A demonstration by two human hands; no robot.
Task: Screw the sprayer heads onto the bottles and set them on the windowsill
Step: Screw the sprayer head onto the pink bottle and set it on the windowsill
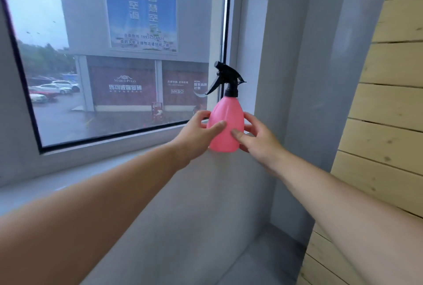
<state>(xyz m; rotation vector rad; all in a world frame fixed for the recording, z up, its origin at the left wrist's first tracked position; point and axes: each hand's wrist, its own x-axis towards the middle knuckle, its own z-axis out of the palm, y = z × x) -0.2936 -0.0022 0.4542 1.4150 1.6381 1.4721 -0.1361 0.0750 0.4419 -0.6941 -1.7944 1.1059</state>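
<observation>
A pink spray bottle (225,117) with a black sprayer head (225,79) screwed on stands upright at the right end of the grey windowsill (109,168), close to the window frame corner. Its nozzle points left. My left hand (196,135) holds the bottle's left side, thumb across the front and fingers curled behind. My right hand (258,138) holds its right side the same way, thumb on the front. The bottle's base is at the sill's front edge; whether it rests fully on the sill is hard to tell.
A large window (119,55) with a dark frame sits behind the sill. A grey wall pillar (286,78) rises just right of the bottle. Pale wooden planks (389,124) line the far right. The grey wall (183,216) drops below the sill.
</observation>
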